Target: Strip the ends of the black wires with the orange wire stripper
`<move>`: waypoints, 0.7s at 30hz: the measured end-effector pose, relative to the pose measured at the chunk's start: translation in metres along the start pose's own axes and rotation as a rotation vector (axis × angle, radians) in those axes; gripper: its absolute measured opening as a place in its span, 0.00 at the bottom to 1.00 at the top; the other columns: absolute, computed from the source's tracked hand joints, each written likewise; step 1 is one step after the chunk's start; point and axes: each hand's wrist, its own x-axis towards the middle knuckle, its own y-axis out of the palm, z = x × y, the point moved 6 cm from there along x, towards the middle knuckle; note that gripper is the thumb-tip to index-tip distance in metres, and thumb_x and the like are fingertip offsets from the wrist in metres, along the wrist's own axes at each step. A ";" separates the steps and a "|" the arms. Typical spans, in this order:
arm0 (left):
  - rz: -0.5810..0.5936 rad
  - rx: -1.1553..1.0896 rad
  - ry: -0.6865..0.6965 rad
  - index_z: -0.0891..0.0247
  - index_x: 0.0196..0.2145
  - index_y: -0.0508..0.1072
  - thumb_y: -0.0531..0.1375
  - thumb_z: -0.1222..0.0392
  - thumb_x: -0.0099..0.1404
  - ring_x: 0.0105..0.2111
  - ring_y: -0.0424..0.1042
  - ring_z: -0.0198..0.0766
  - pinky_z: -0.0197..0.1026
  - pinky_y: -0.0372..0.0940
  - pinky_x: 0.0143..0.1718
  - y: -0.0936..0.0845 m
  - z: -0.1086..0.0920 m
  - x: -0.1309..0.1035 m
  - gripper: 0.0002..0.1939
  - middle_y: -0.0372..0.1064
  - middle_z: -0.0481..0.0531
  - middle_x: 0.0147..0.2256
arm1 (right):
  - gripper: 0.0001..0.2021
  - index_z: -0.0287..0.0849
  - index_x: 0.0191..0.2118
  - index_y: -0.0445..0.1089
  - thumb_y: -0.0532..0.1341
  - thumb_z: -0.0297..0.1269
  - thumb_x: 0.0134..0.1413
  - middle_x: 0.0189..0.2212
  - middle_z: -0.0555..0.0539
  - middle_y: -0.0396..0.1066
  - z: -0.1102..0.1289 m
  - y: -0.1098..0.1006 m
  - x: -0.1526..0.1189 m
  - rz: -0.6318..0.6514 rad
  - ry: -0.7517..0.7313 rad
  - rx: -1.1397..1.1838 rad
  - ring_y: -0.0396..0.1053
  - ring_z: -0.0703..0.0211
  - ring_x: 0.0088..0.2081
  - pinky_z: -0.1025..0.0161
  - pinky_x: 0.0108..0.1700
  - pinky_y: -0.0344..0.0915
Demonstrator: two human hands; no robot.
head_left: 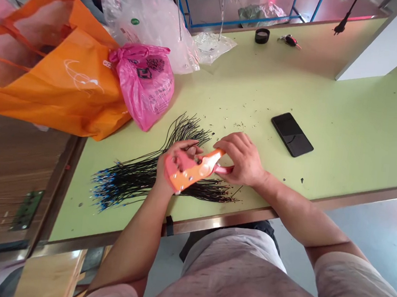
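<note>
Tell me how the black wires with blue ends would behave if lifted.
The black wires probably bend easily, since several curve freely. They may splay or snag on one another, given how they fan out and overlap.

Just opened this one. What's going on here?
Someone at a green table has their right hand around the handles of an orange-and-red hand tool. Its head overlaps their left hand in the view, so whether that hand grips anything is unclear. Below lie many thin black wires, blue at their left ends, with another bunch fanning out beyond the left hand. Small scraps dot the table, and a phone lies to the right.
</note>
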 end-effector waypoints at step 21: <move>0.182 0.766 0.109 0.58 0.65 0.75 0.72 0.46 0.67 0.66 0.69 0.64 0.65 0.64 0.71 -0.037 0.038 0.020 0.33 0.74 0.65 0.64 | 0.24 0.52 0.58 0.69 0.67 0.59 0.67 0.51 0.43 0.77 -0.068 -0.032 -0.002 -0.210 0.534 0.062 0.75 0.48 0.48 0.45 0.52 0.77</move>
